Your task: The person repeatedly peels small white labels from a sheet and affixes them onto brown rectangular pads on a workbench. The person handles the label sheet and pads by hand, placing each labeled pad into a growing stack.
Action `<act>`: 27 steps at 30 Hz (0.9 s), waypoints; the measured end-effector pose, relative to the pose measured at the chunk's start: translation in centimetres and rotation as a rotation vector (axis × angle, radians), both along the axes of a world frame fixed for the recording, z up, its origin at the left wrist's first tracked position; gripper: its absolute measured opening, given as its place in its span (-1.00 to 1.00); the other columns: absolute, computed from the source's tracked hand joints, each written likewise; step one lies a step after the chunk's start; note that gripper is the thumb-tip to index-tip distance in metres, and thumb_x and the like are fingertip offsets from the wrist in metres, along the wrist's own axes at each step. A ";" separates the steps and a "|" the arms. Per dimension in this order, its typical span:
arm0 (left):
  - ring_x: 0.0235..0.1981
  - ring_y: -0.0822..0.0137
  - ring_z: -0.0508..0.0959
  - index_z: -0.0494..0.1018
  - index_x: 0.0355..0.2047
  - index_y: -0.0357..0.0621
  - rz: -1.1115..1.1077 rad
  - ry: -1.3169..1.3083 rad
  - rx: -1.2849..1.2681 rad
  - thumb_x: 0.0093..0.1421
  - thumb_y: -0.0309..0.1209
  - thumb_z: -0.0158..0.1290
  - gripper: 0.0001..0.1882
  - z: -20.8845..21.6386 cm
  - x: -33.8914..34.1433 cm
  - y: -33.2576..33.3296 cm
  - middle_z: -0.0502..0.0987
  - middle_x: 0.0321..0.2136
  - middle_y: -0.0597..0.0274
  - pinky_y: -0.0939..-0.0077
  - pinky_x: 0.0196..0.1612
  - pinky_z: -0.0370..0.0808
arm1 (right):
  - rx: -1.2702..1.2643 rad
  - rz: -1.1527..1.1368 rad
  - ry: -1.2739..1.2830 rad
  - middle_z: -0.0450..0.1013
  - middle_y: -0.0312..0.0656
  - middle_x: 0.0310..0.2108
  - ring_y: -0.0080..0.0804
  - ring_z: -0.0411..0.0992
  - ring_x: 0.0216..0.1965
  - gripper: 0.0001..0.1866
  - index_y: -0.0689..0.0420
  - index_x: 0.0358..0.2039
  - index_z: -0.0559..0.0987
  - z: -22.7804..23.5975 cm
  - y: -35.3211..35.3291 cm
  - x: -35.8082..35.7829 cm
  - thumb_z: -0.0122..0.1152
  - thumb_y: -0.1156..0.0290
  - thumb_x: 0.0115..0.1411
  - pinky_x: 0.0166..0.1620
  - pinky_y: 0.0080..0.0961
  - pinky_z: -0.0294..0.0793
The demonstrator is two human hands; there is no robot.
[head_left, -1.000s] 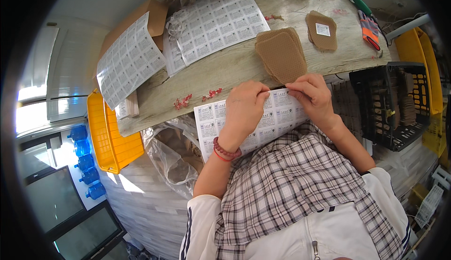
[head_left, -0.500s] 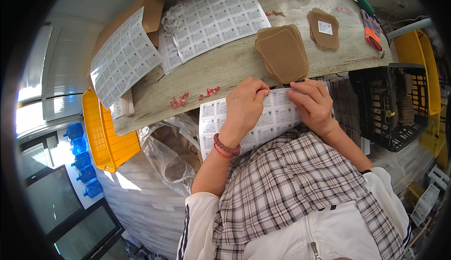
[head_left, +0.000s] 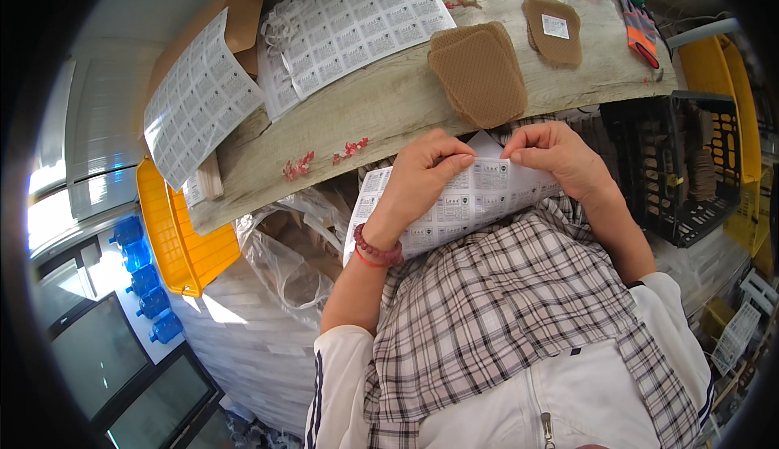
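Note:
A white sheet of printed labels (head_left: 454, 210) lies over my lap, its far edge raised between my hands. My left hand (head_left: 426, 175) pinches that edge with thumb and fingertips. A short way to the right, my right hand (head_left: 561, 157) grips the same edge, thumb against fingers. Just beyond them on the table rests a stack of brown textured pads (head_left: 479, 76) with rounded corners. Farther right is a smaller pile of such pads (head_left: 545, 50), the top one bearing a white label (head_left: 555, 27).
More label sheets (head_left: 357, 31) cover the table's (head_left: 324, 181) far left, near red scraps (head_left: 299, 167). An orange-grey glove (head_left: 641, 35) lies far right. A black crate (head_left: 673, 173) stands at the right, a yellow crate (head_left: 182, 230) at the left. Clear plastic (head_left: 284, 262) hangs below the table.
My hands have lifted the sheet's far edge, and it now bends up between them. The right hand has turned, its thumb now pressed to the sheet. My view has shifted slightly.

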State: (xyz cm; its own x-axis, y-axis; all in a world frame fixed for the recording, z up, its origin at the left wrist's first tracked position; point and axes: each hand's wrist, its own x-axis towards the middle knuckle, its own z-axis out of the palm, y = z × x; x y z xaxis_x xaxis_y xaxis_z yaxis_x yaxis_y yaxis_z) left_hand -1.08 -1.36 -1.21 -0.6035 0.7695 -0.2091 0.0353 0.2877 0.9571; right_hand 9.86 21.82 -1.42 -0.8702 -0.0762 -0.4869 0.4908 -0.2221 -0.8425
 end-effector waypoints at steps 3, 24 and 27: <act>-0.29 0.47 0.47 0.64 -0.24 -0.31 -0.007 -0.009 -0.004 0.28 -0.42 0.18 -0.83 0.1 0.0 -0.1 0.50 -0.37 0.32 0.58 -0.19 0.38 | -0.081 -0.005 0.006 0.58 -0.37 -0.41 -0.71 0.43 -0.38 -0.88 0.22 -0.31 0.69 -0.2 -0.1 0.0 0.36 0.45 0.18 -0.26 -0.72 0.36; -0.33 0.44 0.46 0.64 -0.30 -0.29 -0.065 0.027 0.019 0.26 -0.43 0.19 -0.85 0.9 0.2 0.0 0.46 -0.42 0.32 0.57 -0.23 0.36 | -0.309 0.033 0.010 0.64 -0.19 -0.35 -0.59 0.54 -0.35 -0.88 0.29 -0.34 0.68 -0.7 0.4 0.3 0.41 0.58 0.09 -0.19 -0.65 0.52; -0.32 0.45 0.45 0.64 -0.29 -0.30 -0.064 0.023 0.004 0.26 -0.43 0.19 -0.84 1.2 0.1 0.0 0.46 -0.41 0.32 0.57 -0.23 0.36 | -0.316 0.027 0.040 0.64 -0.18 -0.35 -0.58 0.54 -0.34 -0.87 0.29 -0.34 0.68 -1.3 0.4 0.3 0.46 0.56 0.09 -0.19 -0.64 0.53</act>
State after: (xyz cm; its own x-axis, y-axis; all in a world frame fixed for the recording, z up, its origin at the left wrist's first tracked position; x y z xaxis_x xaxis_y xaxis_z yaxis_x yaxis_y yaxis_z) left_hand -0.97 -1.41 0.02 -0.5575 0.8075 -0.1927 0.0757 0.2806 0.9568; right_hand 10.18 22.22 -2.72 -0.8837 -0.2420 -0.4006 0.4680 -0.4632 -0.7526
